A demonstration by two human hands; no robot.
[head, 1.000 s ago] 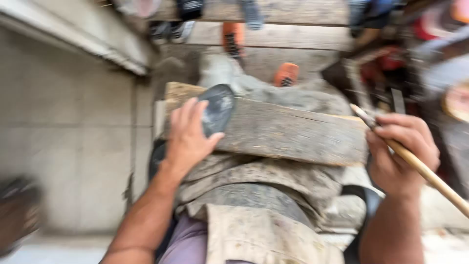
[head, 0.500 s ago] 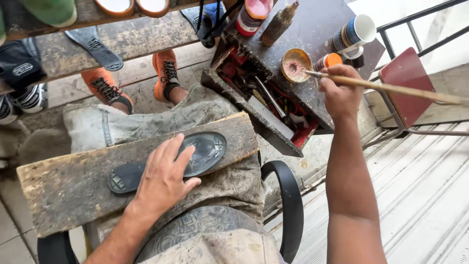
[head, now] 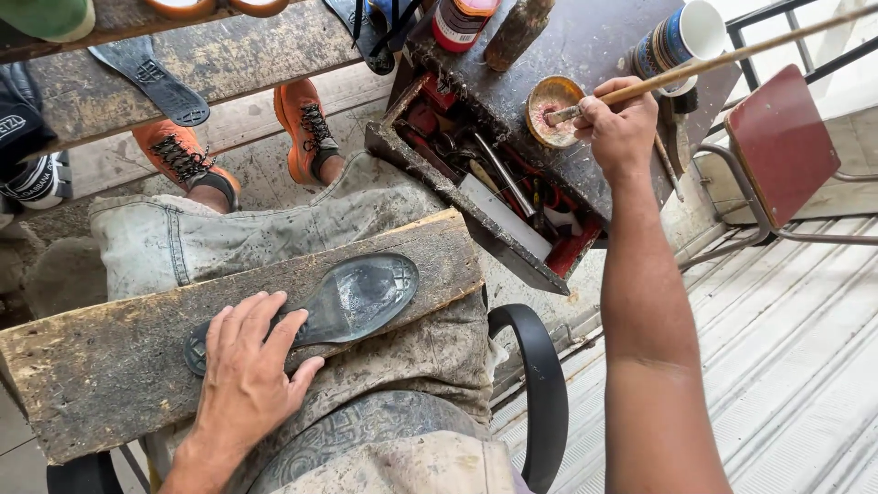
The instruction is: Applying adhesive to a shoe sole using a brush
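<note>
Change: since half a second back, your view has drawn in closer, your right hand sits a little lower over the tin, and your left hand has slid toward the heel end of the sole.
Left hand: your left hand (head: 245, 366) lies flat, fingers spread, pressing the heel end of the sole (head: 340, 303) onto the plank (head: 119, 357).
Right hand: your right hand (head: 620, 124) is closed round a long brush (head: 732, 57), pinching it near the bristle end; the handle runs up and out to the right.
Brush tip: it touches the inside of a small round tin (head: 551, 108) with a yellowish coating.
Sole: dark, glossy, tread side up, lying lengthwise on the plank, toe end pointing right, heel under your fingers.
Plank: rough, stained wood resting across your lap on your smeared trousers (head: 274, 233).
Toolbox: an open wooden toolbox (head: 476, 183) stands just beyond your knees, full of tools; the tin sits on its dark top.
Nearby: a blue and white cup (head: 684, 35) stands just right of the tin, a red stool (head: 779, 142) further right.
Feet: orange shoes (head: 306, 123) on the floor, and a second sole (head: 151, 80) lying on the bench beyond them.
</note>
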